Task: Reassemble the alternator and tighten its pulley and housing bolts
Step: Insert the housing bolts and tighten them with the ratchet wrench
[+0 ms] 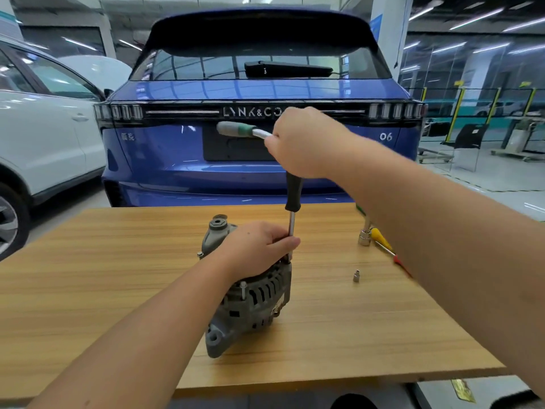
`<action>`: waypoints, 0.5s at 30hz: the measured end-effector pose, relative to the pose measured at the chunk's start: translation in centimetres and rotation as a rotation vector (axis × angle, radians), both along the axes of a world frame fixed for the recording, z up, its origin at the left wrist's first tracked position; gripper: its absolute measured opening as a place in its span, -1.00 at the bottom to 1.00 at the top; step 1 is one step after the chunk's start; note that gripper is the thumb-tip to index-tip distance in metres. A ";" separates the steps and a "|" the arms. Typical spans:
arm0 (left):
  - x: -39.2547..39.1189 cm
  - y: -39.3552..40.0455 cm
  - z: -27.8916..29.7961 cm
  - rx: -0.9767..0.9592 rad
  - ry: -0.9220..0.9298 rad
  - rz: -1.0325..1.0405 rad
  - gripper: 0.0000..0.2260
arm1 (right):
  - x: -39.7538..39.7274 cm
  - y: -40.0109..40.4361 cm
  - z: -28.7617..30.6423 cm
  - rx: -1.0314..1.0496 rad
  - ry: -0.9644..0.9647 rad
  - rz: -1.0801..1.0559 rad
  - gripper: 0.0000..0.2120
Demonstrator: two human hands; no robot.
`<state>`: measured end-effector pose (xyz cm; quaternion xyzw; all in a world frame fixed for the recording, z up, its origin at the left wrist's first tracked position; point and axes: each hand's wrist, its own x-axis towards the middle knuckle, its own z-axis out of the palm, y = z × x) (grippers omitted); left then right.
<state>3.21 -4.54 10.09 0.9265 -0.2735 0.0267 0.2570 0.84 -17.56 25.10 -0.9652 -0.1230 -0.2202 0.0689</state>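
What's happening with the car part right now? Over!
Left hand steadies alternator and tool shaft. Right hand grips T-handle wrench on a housing bolt. Nothing blocking. Over.

The left hand (259,246) hides the alternator's (250,293) top and the tool shaft's (291,228) tip; the ratchet handle (236,129) is motion-blurred.

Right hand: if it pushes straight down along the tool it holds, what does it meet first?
Probably the left hand, which pinches the black-gripped driver's steel shaft just above the grey alternator. Right hand is directly above.
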 end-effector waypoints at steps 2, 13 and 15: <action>0.1 0.0 -0.1 0.011 -0.010 0.000 -0.68 | -0.2 0.1 1.1 0.388 0.290 0.033 -0.84; 0.3 -0.2 0.3 0.031 -0.006 0.022 -0.75 | 1.0 -0.6 -6.2 1.399 -0.301 0.365 -0.92; 0.3 0.0 0.2 0.026 -0.006 0.017 -0.74 | 1.0 -1.1 -6.8 0.777 -0.515 0.441 -0.85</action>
